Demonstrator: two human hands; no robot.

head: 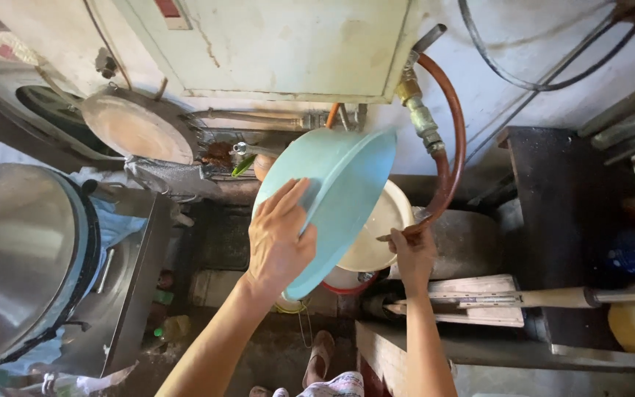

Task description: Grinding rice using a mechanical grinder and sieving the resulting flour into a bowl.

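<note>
**Basin tilted over a white bowl, hose end in hand**

While a big steel drum [20, 257] fills the left edge, a pale metal cabinet [273, 44] hangs on the wall above. Below it, the light blue basin [339, 191] stands tilted on edge, its back toward the camera. The left hand [277, 239] lies flat against that back, fingers spread, its grip open and pressing rather than clasping. Just behind the basin sits a white bowl [376, 231], partly hidden. A reddish-brown hose [453, 132] curves down from a brass fitting [420, 110] to the bowl's rim, where the right hand [413, 254] holds it, grip closed around the hose end.
</note>
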